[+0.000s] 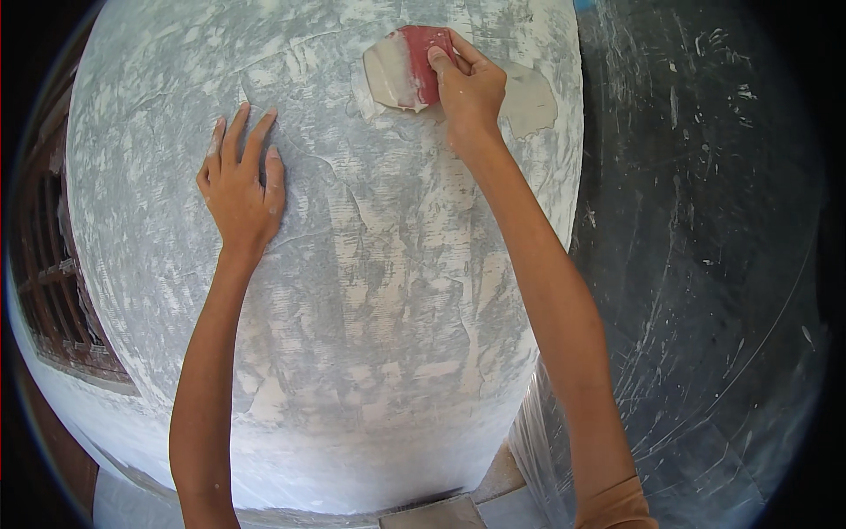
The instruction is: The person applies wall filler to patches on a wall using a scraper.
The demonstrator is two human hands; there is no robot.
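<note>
A grey wall (388, 220) patched with whitish putty fills the middle of the view. High on it, my right hand (473, 88) grips a red putty scraper (425, 55), thumb on its near face. The left part of the scraper is coated in pale putty (390, 72), and its lower edge is against or very close to the wall. A smooth patch of wet-looking putty (530, 101) spreads just right of that hand. Farther left, my left hand (244, 189) rests on the wall with fingers spread, holding nothing; whitish dust marks its fingertips.
At the right hangs a dark plastic sheet (696, 247) with white splashes. Clear plastic film (539, 441) bunches by the wall's lower right corner. A brown barred window (62, 282) is at the far left. Floor tiles (436, 513) show below the wall.
</note>
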